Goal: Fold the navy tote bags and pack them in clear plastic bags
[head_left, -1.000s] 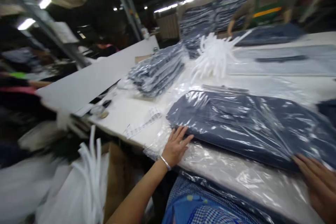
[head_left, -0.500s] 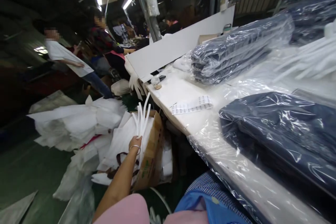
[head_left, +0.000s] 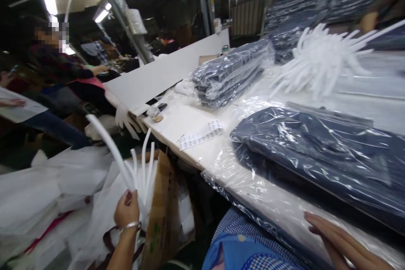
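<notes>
My left hand [head_left: 127,211], with a bracelet at the wrist, is closed round a long white foam strip [head_left: 109,145] that sticks up to the left. Several more white strips [head_left: 151,168] rise behind it from an open cardboard box [head_left: 163,194]. At the lower right my right hand [head_left: 344,240] has its fingers stretched out, low over the clear plastic [head_left: 284,213] on the table edge; whether it touches the plastic I cannot tell. Just beyond it lies a plastic-wrapped bundle of dark blue fabric [head_left: 310,147].
A bunch of white strips [head_left: 322,59] lies at the table's far right. Behind are another wrapped bundle [head_left: 234,69], a strip of printed labels [head_left: 202,135] and a white board [head_left: 171,71]. White sheets [head_left: 57,181] heap on the left floor. A person [head_left: 63,67] stands beyond.
My view has swung right, so the scene sits further left. My left hand now has a strip tilted away from the others. My right hand has come into view at the lower right.
</notes>
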Action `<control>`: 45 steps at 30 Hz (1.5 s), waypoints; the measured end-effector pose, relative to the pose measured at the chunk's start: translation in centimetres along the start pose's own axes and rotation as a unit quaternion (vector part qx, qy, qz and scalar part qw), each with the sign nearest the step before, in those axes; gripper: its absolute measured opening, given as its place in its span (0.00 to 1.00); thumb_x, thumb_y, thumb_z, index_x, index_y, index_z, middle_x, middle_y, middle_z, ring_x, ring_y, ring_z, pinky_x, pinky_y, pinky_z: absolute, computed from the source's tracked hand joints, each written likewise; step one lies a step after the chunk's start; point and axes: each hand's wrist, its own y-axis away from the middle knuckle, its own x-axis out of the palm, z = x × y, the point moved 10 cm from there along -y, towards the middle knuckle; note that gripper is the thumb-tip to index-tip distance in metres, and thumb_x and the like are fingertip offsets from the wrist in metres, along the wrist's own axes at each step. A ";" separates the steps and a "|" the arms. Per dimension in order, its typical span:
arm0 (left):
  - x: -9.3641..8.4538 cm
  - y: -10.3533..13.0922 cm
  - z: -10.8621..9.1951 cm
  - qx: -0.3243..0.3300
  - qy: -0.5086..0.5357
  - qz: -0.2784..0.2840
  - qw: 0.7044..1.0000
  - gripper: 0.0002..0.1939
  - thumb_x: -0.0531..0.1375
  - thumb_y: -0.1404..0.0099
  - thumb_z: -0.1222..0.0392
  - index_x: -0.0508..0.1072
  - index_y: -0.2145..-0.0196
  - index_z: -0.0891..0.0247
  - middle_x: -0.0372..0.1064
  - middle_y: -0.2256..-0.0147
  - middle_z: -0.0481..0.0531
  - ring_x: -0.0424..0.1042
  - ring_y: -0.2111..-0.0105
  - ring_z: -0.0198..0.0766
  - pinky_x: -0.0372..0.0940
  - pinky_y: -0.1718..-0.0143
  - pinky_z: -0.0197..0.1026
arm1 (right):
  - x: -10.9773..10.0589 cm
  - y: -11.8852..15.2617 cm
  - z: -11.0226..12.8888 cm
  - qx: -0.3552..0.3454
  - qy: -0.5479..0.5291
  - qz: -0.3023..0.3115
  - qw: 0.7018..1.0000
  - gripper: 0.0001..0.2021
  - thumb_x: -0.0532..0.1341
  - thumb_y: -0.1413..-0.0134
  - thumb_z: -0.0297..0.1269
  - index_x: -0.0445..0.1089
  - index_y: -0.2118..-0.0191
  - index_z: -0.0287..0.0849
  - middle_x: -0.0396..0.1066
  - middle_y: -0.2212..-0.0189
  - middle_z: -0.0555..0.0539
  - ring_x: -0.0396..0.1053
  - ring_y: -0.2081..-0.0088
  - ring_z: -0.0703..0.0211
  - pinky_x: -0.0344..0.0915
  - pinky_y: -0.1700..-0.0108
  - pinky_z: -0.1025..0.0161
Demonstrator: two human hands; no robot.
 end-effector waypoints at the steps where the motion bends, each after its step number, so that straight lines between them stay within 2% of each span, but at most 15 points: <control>1: -1.0 1.0 -2.9 0.047 0.023 -0.020 0.998 0.24 0.53 0.32 0.48 0.67 0.45 0.65 0.72 0.51 0.59 0.74 0.53 0.46 0.67 0.49 0.47 | 0.4 -1.1 1.1 0.020 0.009 -0.001 1.000 0.24 0.60 0.43 0.39 0.67 0.40 0.57 0.74 0.50 0.46 0.77 0.57 0.42 0.80 0.59 0.48; 4: -2.9 8.1 -16.2 0.331 0.143 -0.036 0.932 0.21 0.58 0.36 0.46 0.72 0.50 0.58 0.75 0.54 0.54 0.76 0.58 0.46 0.69 0.50 0.50 | 1.4 -5.0 4.2 0.081 -0.081 -0.037 0.993 0.20 0.59 0.38 0.36 0.66 0.41 0.56 0.75 0.51 0.47 0.75 0.53 0.49 0.76 0.50 0.50; 7: -2.5 20.6 -27.9 0.588 0.217 0.101 0.773 0.14 0.59 0.34 0.54 0.73 0.51 0.54 0.75 0.55 0.51 0.75 0.57 0.42 0.71 0.51 0.44 | 2.2 -8.6 6.1 0.105 -0.276 -0.041 0.954 0.30 0.62 0.40 0.38 0.55 0.34 0.55 0.67 0.42 0.45 0.72 0.48 0.52 0.74 0.49 0.53; 10: -1.4 32.6 -33.8 0.711 0.263 0.282 0.588 0.15 0.58 0.32 0.57 0.71 0.48 0.53 0.76 0.56 0.51 0.75 0.57 0.38 0.72 0.56 0.38 | -0.7 -9.0 6.0 0.134 -0.406 -0.126 0.895 0.27 0.62 0.39 0.40 0.58 0.36 0.52 0.70 0.46 0.44 0.72 0.49 0.53 0.72 0.47 0.51; 13: 1.2 39.5 -36.5 0.729 0.254 0.403 0.492 0.19 0.57 0.32 0.52 0.69 0.45 0.55 0.75 0.54 0.53 0.74 0.54 0.39 0.72 0.54 0.40 | -6.6 -5.4 4.8 0.193 -0.419 -0.260 0.848 0.15 0.57 0.35 0.42 0.68 0.45 0.49 0.75 0.61 0.47 0.74 0.64 0.60 0.75 0.61 0.59; 18: 7.4 44.3 -40.1 0.788 0.202 0.315 0.490 0.23 0.60 0.34 0.52 0.68 0.43 0.59 0.71 0.47 0.57 0.69 0.47 0.46 0.68 0.46 0.50 | -19.1 5.6 6.6 0.239 -0.230 -0.549 0.767 0.13 0.55 0.36 0.47 0.73 0.54 0.52 0.65 0.73 0.49 0.57 0.79 0.62 0.55 0.82 0.63; 21: 11.5 45.8 -41.8 0.807 0.141 0.248 0.517 0.26 0.63 0.38 0.50 0.69 0.44 0.59 0.73 0.49 0.58 0.73 0.53 0.51 0.71 0.54 0.53 | -22.6 10.5 8.7 0.297 -0.062 -0.578 0.758 0.13 0.54 0.36 0.51 0.73 0.54 0.58 0.62 0.74 0.48 0.54 0.79 0.57 0.56 0.78 0.57; 23: 12.9 46.1 -42.5 0.809 0.140 0.231 0.523 0.22 0.63 0.38 0.52 0.72 0.47 0.60 0.75 0.52 0.59 0.75 0.56 0.51 0.72 0.57 0.51 | -22.9 12.9 8.5 0.372 0.031 -0.520 0.769 0.13 0.56 0.39 0.53 0.74 0.55 0.59 0.68 0.71 0.46 0.62 0.76 0.53 0.63 0.72 0.52; 26: 12.9 46.0 -43.0 0.818 0.161 0.239 0.498 0.14 0.60 0.34 0.56 0.76 0.52 0.59 0.77 0.56 0.55 0.76 0.58 0.44 0.72 0.58 0.43 | -22.4 17.1 6.4 0.461 0.117 -0.395 0.786 0.16 0.62 0.48 0.57 0.76 0.57 0.59 0.75 0.65 0.45 0.73 0.67 0.46 0.73 0.65 0.48; 29: 10.8 45.6 -43.0 0.828 0.175 0.249 0.471 0.10 0.56 0.31 0.61 0.77 0.56 0.56 0.78 0.59 0.48 0.76 0.61 0.36 0.71 0.61 0.36 | -20.7 21.2 3.7 0.481 0.104 -0.256 0.832 0.16 0.63 0.47 0.54 0.76 0.53 0.61 0.77 0.57 0.43 0.75 0.55 0.44 0.76 0.59 0.51; 32: 6.7 45.6 -43.3 0.840 0.197 0.251 0.439 0.11 0.54 0.30 0.63 0.75 0.55 0.57 0.78 0.61 0.48 0.76 0.62 0.34 0.69 0.62 0.34 | -16.9 23.6 2.1 0.470 0.022 -0.066 0.880 0.14 0.64 0.46 0.49 0.76 0.52 0.63 0.76 0.55 0.41 0.74 0.52 0.49 0.73 0.52 0.58; 35: 2.0 45.5 -45.0 0.840 0.229 0.265 0.414 0.12 0.53 0.29 0.62 0.74 0.53 0.58 0.78 0.61 0.49 0.76 0.63 0.34 0.68 0.63 0.33 | -13.9 23.5 1.9 0.468 -0.037 0.043 0.882 0.12 0.63 0.44 0.47 0.76 0.53 0.63 0.77 0.57 0.41 0.76 0.54 0.53 0.72 0.54 0.63; 38: -1.6 45.1 -48.4 0.831 0.242 0.283 0.413 0.11 0.54 0.29 0.59 0.75 0.55 0.58 0.78 0.61 0.49 0.77 0.64 0.35 0.67 0.63 0.34 | -13.1 19.6 1.4 0.447 -0.031 0.034 0.893 0.13 0.58 0.39 0.49 0.77 0.52 0.58 0.76 0.55 0.42 0.74 0.52 0.54 0.69 0.50 0.61; 42: -3.2 44.3 -53.2 0.788 0.226 0.366 0.440 0.11 0.56 0.31 0.55 0.77 0.60 0.59 0.78 0.68 0.47 0.75 0.73 0.32 0.66 0.69 0.33 | -11.5 11.5 0.1 0.376 0.033 0.041 0.925 0.17 0.54 0.35 0.48 0.74 0.49 0.49 0.75 0.55 0.43 0.71 0.53 0.51 0.66 0.48 0.55; 45: -3.7 43.5 -55.2 0.748 0.252 0.413 0.454 0.12 0.57 0.32 0.53 0.77 0.61 0.60 0.75 0.72 0.46 0.72 0.78 0.30 0.65 0.72 0.32 | -9.4 5.8 -0.8 0.328 0.096 0.060 0.938 0.16 0.53 0.34 0.42 0.74 0.49 0.45 0.74 0.57 0.42 0.71 0.55 0.51 0.65 0.51 0.58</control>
